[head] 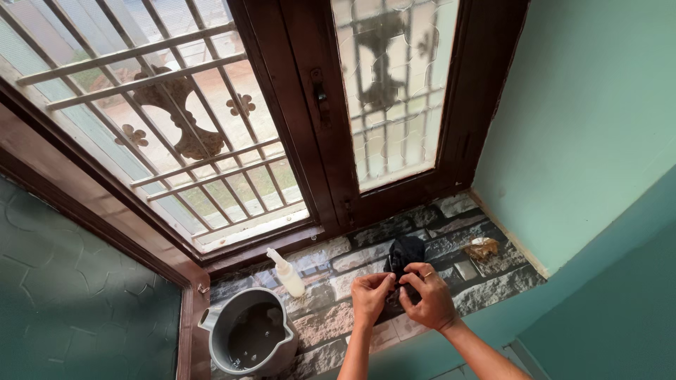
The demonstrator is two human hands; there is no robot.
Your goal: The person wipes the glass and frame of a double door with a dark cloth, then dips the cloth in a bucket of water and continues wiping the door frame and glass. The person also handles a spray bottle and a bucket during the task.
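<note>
A dark cloth (405,255) lies bunched on the stone-patterned window sill (465,271). Both my hands are on its near end: my left hand (370,298) pinches the cloth from the left, and my right hand (427,295), wearing a ring, grips it from the right. A small translucent squeeze bottle (287,274) with a nozzle stands on the sill to the left of my hands. A grey bucket (248,338) holding dark water sits at the sill's left end.
A brown wooden window frame (299,134) rises behind the sill, its left pane open onto a metal grille (176,119). A crumpled yellowish scrap (482,247) lies at the sill's right end. A teal wall (598,141) closes the right side.
</note>
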